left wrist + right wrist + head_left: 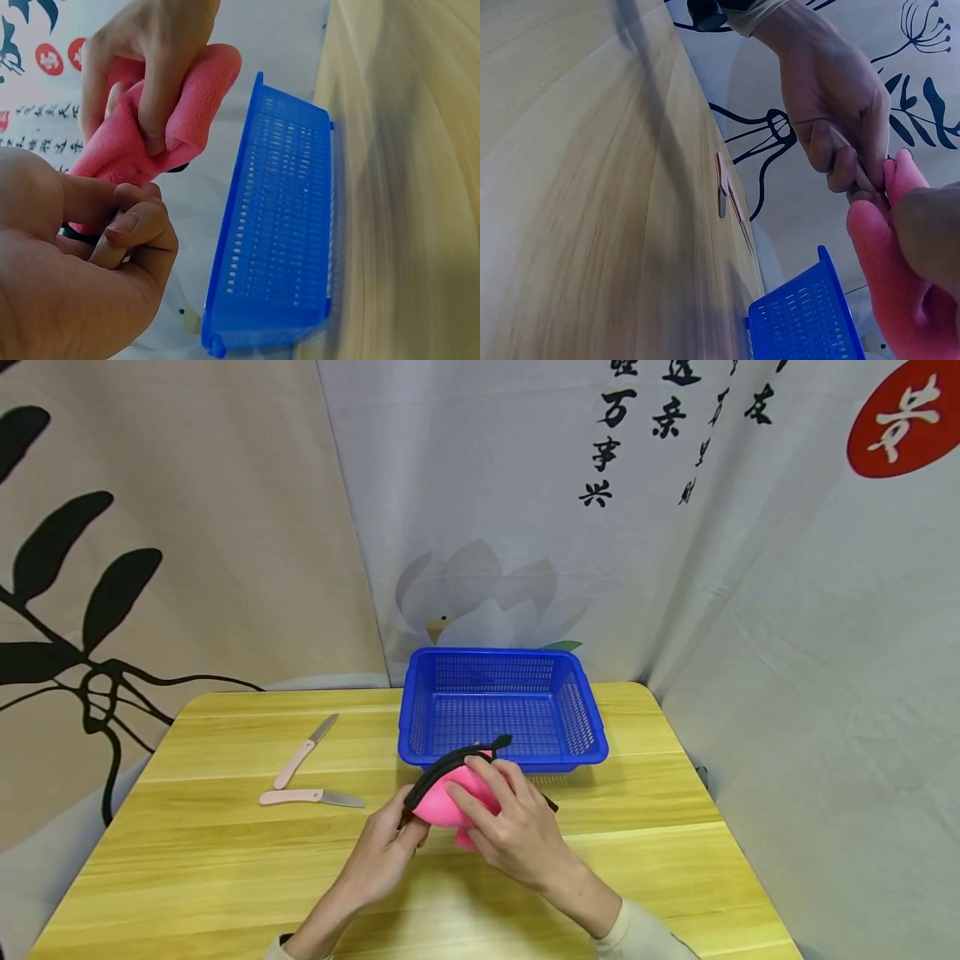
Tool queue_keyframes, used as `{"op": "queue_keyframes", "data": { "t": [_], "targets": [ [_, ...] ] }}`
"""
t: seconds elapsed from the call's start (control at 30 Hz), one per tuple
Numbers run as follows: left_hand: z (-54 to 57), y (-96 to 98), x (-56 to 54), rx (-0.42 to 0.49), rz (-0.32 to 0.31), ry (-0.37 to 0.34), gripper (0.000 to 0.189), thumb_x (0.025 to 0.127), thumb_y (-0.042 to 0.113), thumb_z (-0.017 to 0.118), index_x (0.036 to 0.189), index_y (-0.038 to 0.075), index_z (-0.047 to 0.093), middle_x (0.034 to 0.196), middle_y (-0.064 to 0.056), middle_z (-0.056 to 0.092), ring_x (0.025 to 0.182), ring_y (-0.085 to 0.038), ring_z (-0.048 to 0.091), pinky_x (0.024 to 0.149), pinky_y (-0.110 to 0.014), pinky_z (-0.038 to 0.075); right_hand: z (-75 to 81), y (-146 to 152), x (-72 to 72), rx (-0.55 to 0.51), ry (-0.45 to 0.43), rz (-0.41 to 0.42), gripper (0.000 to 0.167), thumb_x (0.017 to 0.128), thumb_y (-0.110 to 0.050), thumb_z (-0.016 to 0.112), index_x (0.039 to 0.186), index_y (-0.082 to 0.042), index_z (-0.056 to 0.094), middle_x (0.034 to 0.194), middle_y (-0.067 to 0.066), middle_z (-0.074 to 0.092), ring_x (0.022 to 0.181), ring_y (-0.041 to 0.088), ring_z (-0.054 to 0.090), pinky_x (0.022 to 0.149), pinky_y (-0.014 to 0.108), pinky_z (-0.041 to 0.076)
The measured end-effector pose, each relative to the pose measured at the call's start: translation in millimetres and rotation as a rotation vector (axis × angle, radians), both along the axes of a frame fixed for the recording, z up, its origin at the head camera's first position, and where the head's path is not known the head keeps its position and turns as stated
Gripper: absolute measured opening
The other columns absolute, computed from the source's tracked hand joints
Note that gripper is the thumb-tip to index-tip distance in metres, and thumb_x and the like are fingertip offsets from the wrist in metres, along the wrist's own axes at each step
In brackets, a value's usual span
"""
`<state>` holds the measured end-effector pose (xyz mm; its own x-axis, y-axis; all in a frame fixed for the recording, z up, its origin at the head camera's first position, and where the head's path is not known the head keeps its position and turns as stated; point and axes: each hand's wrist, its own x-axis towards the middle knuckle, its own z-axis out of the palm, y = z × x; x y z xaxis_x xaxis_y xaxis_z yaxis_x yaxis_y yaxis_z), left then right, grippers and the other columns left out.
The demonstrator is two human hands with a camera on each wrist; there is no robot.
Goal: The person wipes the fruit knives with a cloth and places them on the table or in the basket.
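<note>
A soft pink fabric pouch with a black zip-like edge is held up just in front of the blue basket. My left hand pinches its left end at the black edge. In the left wrist view, a pale slim thing shows between that hand's curled fingers, mostly hidden, so its kind is unclear. From the right, my right hand grips the pink fabric, its fingers spread over the top and pressing a fold into it. The inside of the pouch does not show.
The blue plastic basket stands at the table's back edge, right behind the hands. Left of them, two small knives with pale pink handles, one angled and one level, lie on the wooden table. Printed cloth hangs behind.
</note>
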<state>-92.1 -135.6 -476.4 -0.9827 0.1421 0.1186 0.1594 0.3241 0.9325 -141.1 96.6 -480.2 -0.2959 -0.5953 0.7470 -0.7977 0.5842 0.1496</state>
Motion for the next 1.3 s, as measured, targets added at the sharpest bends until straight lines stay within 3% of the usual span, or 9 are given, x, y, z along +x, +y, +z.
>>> {"op": "queue_keyframes", "data": {
  "t": [0.2,0.4,0.67,0.87,1.3],
  "targets": [
    [0.4,-1.7,0.6,0.0,-0.009,-0.036,0.011,0.114,0.012,0.059,0.118,0.016,0.069,0.077,0.003,0.057,0.065,-0.005,0.05,0.059,-0.025,0.044,0.5,2.4,-1.6,0.031,0.009,-0.05,0.064,0.078,-0.029,0.102,0.137,-0.018,0.078,0.148,0.019,0.068,0.122,0.039,0.066,0.097,0.045,0.068],
    [0.6,-2.0,2.4,0.003,-0.034,-0.052,0.013,0.117,0.017,0.058,0.117,0.011,0.07,0.079,0.002,0.059,0.069,-0.004,0.054,0.061,-0.025,0.046,0.5,8.9,-6.7,0.035,0.019,-0.08,0.063,0.077,-0.025,0.101,0.136,-0.018,0.078,0.147,0.019,0.068,0.122,0.04,0.066,0.095,0.046,0.069],
    [1.6,-4.2,3.8,0.013,-0.058,-0.065,0.02,0.118,0.019,0.059,0.13,0.008,0.069,0.083,0.0,0.06,0.07,-0.004,0.055,0.059,-0.025,0.046,2.8,17.5,-14.4,0.018,0.023,-0.095,0.055,0.082,-0.019,0.093,0.135,-0.017,0.078,0.147,0.02,0.068,0.119,0.041,0.067,0.094,0.047,0.068],
    [2.0,-5.9,3.8,0.016,-0.073,-0.066,0.021,0.117,0.018,0.059,0.132,0.008,0.069,0.084,-0.003,0.061,0.069,-0.004,0.054,0.057,-0.024,0.045,3.7,23.1,-17.1,0.021,0.012,-0.116,0.059,0.081,-0.021,0.095,0.138,-0.018,0.077,0.149,0.021,0.067,0.121,0.042,0.065,0.094,0.047,0.067],
    [0.9,-10.9,4.8,0.049,-0.083,-0.074,0.022,0.117,0.017,0.059,0.134,0.008,0.069,0.085,-0.003,0.061,0.069,-0.005,0.052,0.057,-0.025,0.044,7.4,33.4,-27.2,-0.079,-0.019,-0.138,0.053,0.084,-0.012,0.084,0.137,-0.014,0.078,0.148,0.025,0.068,0.114,0.042,0.066,0.082,0.049,0.069]
  ]
}}
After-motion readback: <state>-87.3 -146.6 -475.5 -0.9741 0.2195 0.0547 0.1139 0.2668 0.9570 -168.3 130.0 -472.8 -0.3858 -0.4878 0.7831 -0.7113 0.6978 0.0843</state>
